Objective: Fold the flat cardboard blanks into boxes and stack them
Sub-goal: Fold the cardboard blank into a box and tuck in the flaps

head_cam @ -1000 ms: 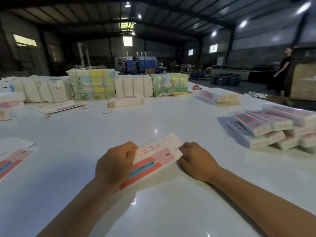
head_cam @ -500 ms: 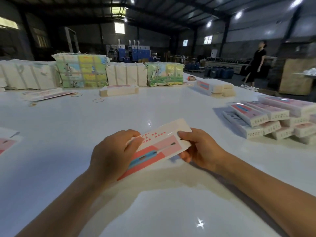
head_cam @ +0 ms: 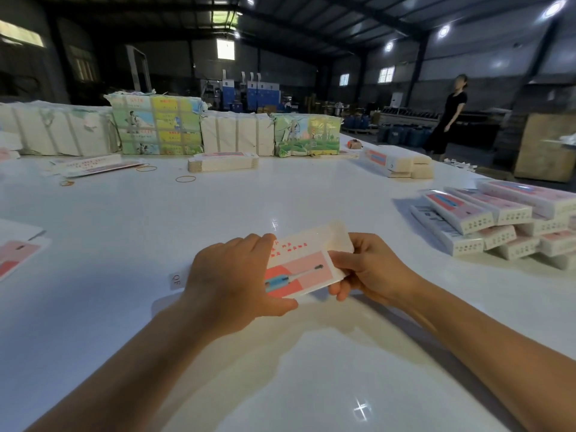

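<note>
A pink, red and white cardboard blank (head_cam: pixel 304 265) printed with a toothbrush is held a little above the white table (head_cam: pixel 280 194), tilted up toward the far right. My left hand (head_cam: pixel 232 282) grips its left end, fingers over the top and thumb below the near edge. My right hand (head_cam: pixel 369 269) pinches its right end, thumb on the printed face and fingers curled underneath. A small white flap marked "QF" (head_cam: pixel 176 279) sticks out left of my left hand. Folded boxes (head_cam: pixel 505 219) are stacked at the right. Flat blanks (head_cam: pixel 15 254) lie at the left edge.
Wrapped bundles of blanks (head_cam: pixel 156 126) line the table's far side, with a low pile of blanks (head_cam: pixel 223 162), another bundle (head_cam: pixel 397 160) and loose rubber bands (head_cam: pixel 185 179) in front. A person in black (head_cam: pixel 447 115) walks beyond the table at the far right.
Both hands have lifted the blank off the table and raised it. My right hand went from resting beside its end to pinching it. The person at the far right has walked leftward.
</note>
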Action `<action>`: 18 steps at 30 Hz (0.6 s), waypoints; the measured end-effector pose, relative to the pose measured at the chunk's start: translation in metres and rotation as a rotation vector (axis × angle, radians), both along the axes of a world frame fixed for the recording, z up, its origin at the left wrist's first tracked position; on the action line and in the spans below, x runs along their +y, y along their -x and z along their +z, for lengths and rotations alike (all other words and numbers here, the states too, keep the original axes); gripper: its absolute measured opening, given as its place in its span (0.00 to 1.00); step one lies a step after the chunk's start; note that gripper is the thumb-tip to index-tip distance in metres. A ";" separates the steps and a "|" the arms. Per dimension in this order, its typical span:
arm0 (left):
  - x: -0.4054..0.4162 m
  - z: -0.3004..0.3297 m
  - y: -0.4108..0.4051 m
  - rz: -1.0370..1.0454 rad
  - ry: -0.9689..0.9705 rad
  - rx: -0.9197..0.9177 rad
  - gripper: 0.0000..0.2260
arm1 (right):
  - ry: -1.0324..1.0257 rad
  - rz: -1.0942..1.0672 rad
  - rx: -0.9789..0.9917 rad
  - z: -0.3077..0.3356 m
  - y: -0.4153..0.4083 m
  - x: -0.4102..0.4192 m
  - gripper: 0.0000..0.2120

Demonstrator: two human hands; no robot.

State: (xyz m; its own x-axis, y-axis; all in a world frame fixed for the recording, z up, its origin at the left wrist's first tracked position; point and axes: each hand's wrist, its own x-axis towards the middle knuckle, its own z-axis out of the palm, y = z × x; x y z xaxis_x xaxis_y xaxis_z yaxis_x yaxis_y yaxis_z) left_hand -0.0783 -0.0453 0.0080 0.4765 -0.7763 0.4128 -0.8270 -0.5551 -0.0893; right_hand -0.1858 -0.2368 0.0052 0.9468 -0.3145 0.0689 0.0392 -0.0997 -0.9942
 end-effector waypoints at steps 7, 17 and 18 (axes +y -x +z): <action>0.003 0.008 -0.005 -0.009 0.033 0.263 0.27 | -0.049 -0.037 0.014 -0.001 0.000 0.002 0.09; 0.014 0.005 -0.022 0.113 0.165 0.345 0.26 | 0.018 -0.561 -0.331 0.005 0.003 0.002 0.06; 0.012 0.005 -0.021 0.113 0.188 0.362 0.25 | 0.112 -0.585 -0.356 0.004 0.004 0.007 0.06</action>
